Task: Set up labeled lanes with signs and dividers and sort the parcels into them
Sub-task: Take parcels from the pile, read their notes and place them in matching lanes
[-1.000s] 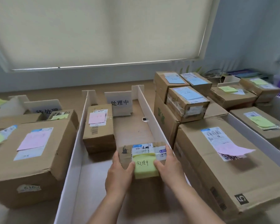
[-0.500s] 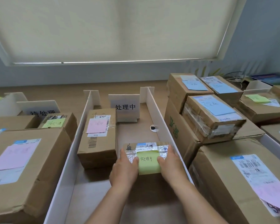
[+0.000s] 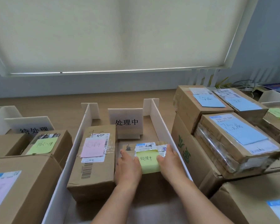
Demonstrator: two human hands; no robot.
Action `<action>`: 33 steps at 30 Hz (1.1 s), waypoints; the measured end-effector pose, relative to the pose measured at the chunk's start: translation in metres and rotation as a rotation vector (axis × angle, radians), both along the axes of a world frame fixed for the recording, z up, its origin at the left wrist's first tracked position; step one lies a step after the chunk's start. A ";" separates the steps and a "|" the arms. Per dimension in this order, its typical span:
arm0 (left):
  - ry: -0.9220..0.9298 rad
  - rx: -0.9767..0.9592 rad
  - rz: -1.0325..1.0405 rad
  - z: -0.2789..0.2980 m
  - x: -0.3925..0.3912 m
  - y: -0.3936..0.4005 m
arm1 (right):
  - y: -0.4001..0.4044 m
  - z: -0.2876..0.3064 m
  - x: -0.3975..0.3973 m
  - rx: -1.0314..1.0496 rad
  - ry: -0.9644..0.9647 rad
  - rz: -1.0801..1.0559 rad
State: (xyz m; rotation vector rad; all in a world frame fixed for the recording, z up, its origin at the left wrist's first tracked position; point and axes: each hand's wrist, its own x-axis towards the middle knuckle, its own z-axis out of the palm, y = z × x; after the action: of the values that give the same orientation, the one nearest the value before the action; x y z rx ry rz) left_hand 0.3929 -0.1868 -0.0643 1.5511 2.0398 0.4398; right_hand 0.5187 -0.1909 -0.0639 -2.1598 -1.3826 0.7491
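A middle lane runs away from the viewer between two upright white dividers – the left divider (image 3: 74, 152) and the right divider (image 3: 164, 130). At its far end stands a white sign (image 3: 125, 122) printed 处理中. The lane holds two cardboard parcels side by side. The small parcel (image 3: 144, 147) lies just in front of the sign, close against the right divider, with a shipping label and a yellow sticky note (image 3: 148, 160) hand-written 处理中 on top. The left hand (image 3: 128, 167) and the right hand (image 3: 170, 160) hold this parcel from either side, each grip clamped on it with fingers curled over its top edge. To the sign's left and nearer sits the taller parcel (image 3: 94, 160), touching the left divider and carrying a pink note (image 3: 92, 147).

Left of the sign, beyond the left divider, another white sign (image 3: 32, 126) stands behind more boxes, one with a green note (image 3: 42, 145). Right of the sign, past the right divider, stacked boxes with blue notes (image 3: 240, 131) crowd the counter (image 3: 55, 102).
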 end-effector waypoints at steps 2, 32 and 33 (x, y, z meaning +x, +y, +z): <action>0.005 0.002 -0.008 -0.001 -0.001 0.016 | 0.014 0.001 -0.001 0.004 -0.006 0.005; -0.013 0.184 -0.099 0.048 -0.014 0.041 | 0.042 0.041 -0.008 0.125 -0.125 0.142; -0.023 0.205 -0.109 0.050 -0.016 0.033 | 0.034 0.047 -0.009 0.143 -0.150 0.156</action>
State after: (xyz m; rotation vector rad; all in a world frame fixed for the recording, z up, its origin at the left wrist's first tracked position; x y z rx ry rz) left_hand 0.3768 -0.1537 -0.0141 1.7591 1.9309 0.6386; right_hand 0.5096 -0.1569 -0.0173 -2.0496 -1.6448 0.5340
